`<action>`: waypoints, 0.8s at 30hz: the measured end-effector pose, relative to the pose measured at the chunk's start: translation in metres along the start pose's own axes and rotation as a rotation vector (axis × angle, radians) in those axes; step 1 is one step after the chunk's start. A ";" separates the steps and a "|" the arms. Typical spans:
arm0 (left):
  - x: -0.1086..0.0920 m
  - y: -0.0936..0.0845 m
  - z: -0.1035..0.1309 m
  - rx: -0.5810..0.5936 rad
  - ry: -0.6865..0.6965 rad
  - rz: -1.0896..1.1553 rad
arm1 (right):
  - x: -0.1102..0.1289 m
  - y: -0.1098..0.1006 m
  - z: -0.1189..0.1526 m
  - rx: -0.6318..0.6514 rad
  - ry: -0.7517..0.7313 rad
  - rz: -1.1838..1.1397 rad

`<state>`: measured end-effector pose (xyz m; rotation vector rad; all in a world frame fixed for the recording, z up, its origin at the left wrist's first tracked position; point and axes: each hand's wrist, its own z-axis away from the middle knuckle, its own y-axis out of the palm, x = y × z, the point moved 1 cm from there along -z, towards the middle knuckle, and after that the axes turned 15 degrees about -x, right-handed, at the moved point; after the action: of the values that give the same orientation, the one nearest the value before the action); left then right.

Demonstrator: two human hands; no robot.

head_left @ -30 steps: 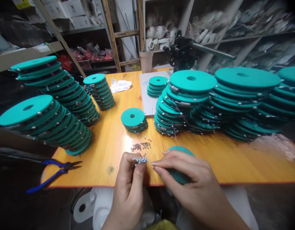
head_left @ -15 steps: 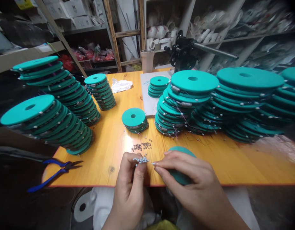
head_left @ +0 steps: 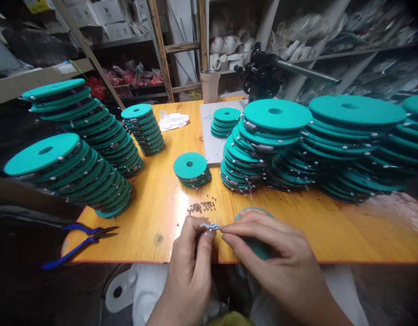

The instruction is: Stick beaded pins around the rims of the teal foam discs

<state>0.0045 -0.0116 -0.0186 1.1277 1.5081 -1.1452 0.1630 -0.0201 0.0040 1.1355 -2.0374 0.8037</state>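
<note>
Fingers [head_left: 204, 246] of our left hand [head_left: 188, 267] are pinched on a cluster of pale blue bead-like heads [head_left: 213, 226], which pokes out above our thumb. From the head view, the cluster's longer side runs crosswise, towards the tips of our right hand [head_left: 283, 253]. Those tips are drawn almost together right at its right end; whether they grip one of the heads, we cannot tell. Our left hand has the main hold, the right meeting it from the side.

Partly hidden behind our right hand, a green disc [head_left: 259, 249] lies on the counter [head_left: 154, 199]. Loose dark beads [head_left: 195, 207] are scattered just beyond our left hand, with a short stack of green discs [head_left: 190, 166] behind them. Blue-handled pliers [head_left: 88, 236] rest well off to the left, and taller stacks [head_left: 275, 114] rise on both sides. Nothing visible stands between our hands.
</note>
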 end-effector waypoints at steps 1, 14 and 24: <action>0.000 0.000 0.000 -0.047 -0.013 0.025 | 0.000 0.000 0.000 0.016 -0.012 0.014; -0.008 0.009 -0.008 -0.420 -0.172 0.622 | -0.004 -0.023 0.011 0.074 -0.322 0.314; -0.015 -0.034 -0.031 -0.404 0.051 0.448 | 0.001 -0.053 0.014 0.353 -0.631 0.607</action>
<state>-0.0298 0.0114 0.0064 1.1369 1.3523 -0.4850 0.2054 -0.0542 0.0067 1.0405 -2.9324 1.2510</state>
